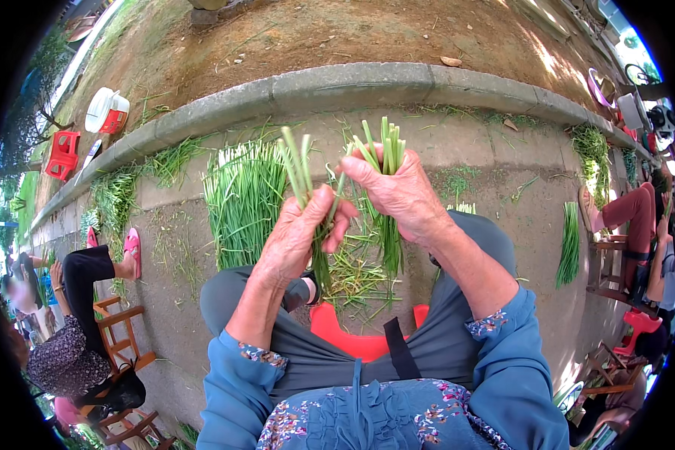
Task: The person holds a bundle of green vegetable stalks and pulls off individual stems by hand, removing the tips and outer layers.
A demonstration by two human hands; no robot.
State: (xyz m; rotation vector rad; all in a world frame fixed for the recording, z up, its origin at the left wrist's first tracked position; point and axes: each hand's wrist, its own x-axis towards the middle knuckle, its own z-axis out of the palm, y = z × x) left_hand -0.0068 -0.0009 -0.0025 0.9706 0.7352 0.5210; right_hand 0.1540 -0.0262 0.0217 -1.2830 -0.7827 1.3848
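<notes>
The left hand (298, 234) pinches a few slim, pale-ended stalks (295, 171); the right hand (403, 189) grips a thicker bunch (389, 150) of smooth round stems, leaves trailing over straggly trimmings (356, 276); whose the thin stem between is, I can't quite tell; a dense green pile (241, 201) lies left; rough pavement (519, 238) opens rightward; a curved-looking concrete curb (352, 85) edges the far side.
</notes>
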